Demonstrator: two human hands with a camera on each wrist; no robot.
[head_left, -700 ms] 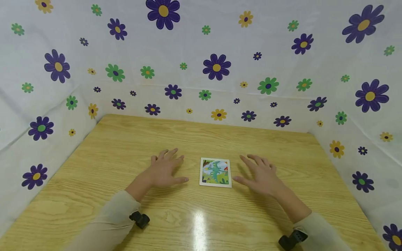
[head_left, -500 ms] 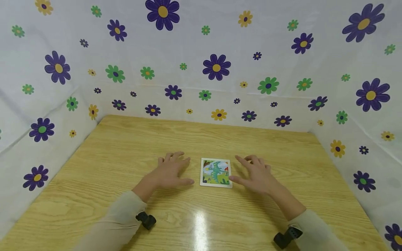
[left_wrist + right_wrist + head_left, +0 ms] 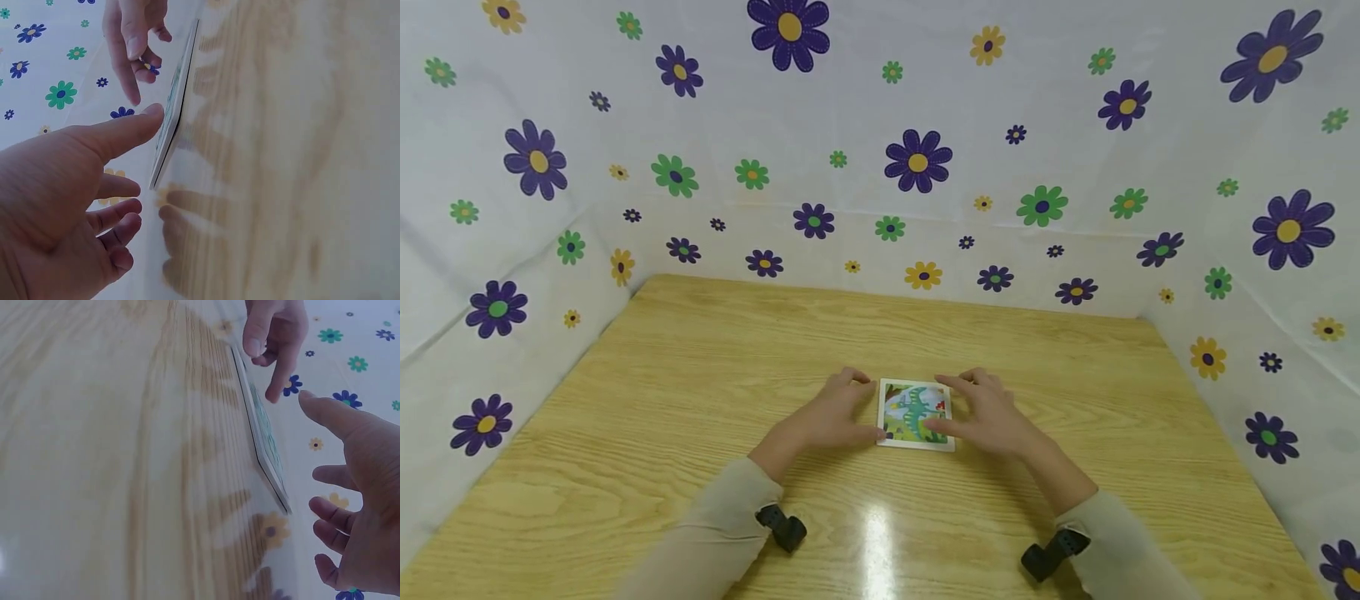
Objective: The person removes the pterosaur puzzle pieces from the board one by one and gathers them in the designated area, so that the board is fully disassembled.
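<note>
A small square picture board (image 3: 907, 408) with a white border and a green dinosaur print lies flat on the table. My left hand (image 3: 831, 417) is at its left edge, thumb tip right at the near left corner. From the other side, my right hand (image 3: 992, 421) reaches in, its thumb overlapping the picture in the head view. In the left wrist view the left thumb (image 3: 134, 128) is extended beside the board's thin edge (image 3: 175, 112). The right wrist view has the right hand (image 3: 369, 494) hovering above and beside the board (image 3: 262, 434), fingers loosely bent and nothing between them.
The wooden table (image 3: 760, 333) is enclosed at the back and sides by a white cloth (image 3: 850, 108) printed with flowers. Each forearm wears a small black camera, one at the left wrist (image 3: 782, 527) and one at the right wrist (image 3: 1054, 555).
Both hands have moved inward toward the board, the left going right and the right going left. The board stays in place.
</note>
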